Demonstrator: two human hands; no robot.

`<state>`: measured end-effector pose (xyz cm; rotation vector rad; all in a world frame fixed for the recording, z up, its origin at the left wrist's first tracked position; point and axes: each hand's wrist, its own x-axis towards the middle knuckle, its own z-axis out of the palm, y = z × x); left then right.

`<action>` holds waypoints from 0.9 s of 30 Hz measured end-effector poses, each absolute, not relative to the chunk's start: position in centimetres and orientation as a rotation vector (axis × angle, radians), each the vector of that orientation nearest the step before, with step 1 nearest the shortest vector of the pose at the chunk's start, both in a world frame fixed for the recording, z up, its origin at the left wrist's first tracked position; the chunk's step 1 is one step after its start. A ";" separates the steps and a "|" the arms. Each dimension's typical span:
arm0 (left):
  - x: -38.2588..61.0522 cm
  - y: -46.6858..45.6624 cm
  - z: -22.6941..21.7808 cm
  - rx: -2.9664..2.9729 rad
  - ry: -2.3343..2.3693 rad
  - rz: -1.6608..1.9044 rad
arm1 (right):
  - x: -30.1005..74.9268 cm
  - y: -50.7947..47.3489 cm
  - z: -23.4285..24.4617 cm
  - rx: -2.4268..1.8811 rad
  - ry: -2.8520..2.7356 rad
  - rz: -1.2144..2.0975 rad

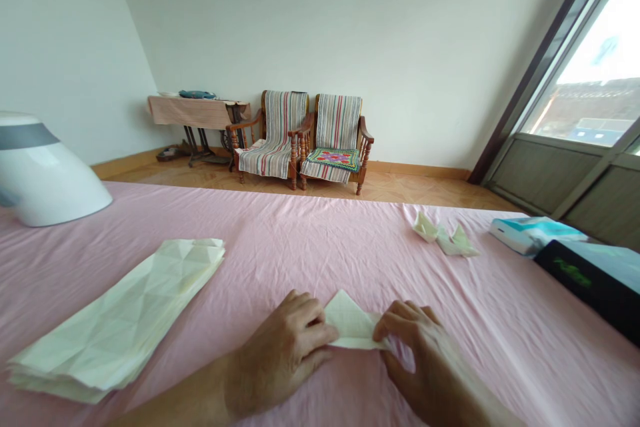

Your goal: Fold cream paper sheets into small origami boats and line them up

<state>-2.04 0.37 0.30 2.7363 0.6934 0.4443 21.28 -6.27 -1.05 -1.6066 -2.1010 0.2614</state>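
Observation:
A pale cream sheet of paper (350, 320), folded to a point at its far side, lies on the pink cloth between my hands. Its near edge shows a narrow folded strip. My left hand (290, 343) pinches the left corner between thumb and fingers. At the right end, my right hand (415, 347) grips the same paper, its fingers bent over the edge and its thumb below. Both corners are partly hidden by my fingers. Off to the left rests a stack of creased cream paper (125, 313). Two small folded paper shapes (455, 240) sit farther back on the right.
The pink tablecloth (280, 247) is wrinkled. At the left edge stands a white appliance with a grey band (55, 180). On the right are a blue and white packet (530, 233) and a black box (590, 280). Two wooden armchairs (367, 140) stand beyond the table.

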 end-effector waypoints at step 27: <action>-2.3 0.2 1.2 2.791 0.580 0.373 | 21.5 -5.9 -4.3 -1.724 -1.776 0.256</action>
